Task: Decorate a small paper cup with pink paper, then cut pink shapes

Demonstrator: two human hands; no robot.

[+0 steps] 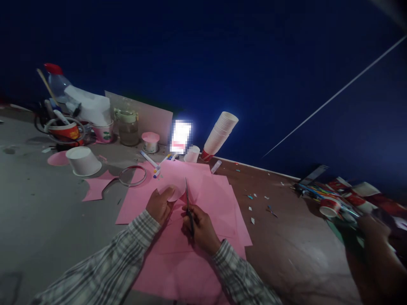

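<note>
My left hand [161, 206] pinches a small pink paper piece [175, 191], thumb on top, over the pink sheets. In my right hand [200, 224] are dark-handled scissors [187, 192], their blades pointing away from me, beside the piece's right edge. Several large pink sheets [219, 203] lie overlapping beneath both hands. A metal ring [132, 176] rests partly on the sheets' left edge. Left of it lies a cut pink scrap [98, 185]. Markers [149, 159] lie at the sheets' far edge.
A white tub [83, 161], a jar [127, 128], a pen cup [64, 131] and a bottle [59, 84] stand left. A lit phone [180, 136] and leaning cup stack [220, 134] are at the back. Another person's hand [375, 228] is right, near cups and tools.
</note>
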